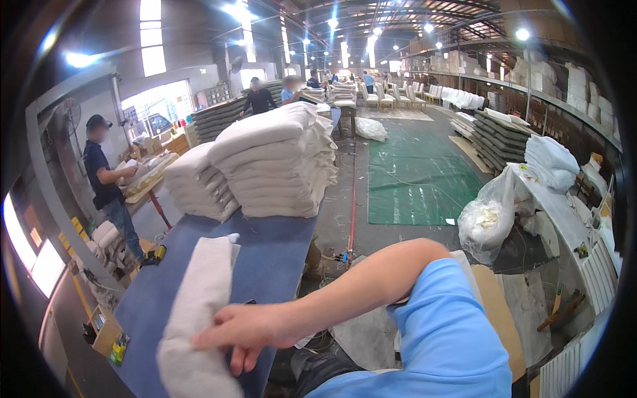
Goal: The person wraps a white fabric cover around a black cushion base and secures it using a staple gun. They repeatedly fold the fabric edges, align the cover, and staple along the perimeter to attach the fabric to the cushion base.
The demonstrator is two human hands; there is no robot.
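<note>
A long off-white padded fabric piece (199, 298) stands tilted on its narrow side over the blue-topped table (265, 259). My right hand (249, 330) reaches across from the right and grips its right edge, some fingers curled beneath. My left hand does not show. Farther back on the same table rise a tall stack of similar off-white padded pieces (272, 162) and a lower stack (199, 182) to its left.
A person in a dark shirt (106, 166) stands left of the table by another workbench. Beyond the right side lie a green floor sheet (424, 179), a clear plastic bag (488, 219) and a stack of dark panels (491, 139). A small box (106, 331) hangs at the table's left edge.
</note>
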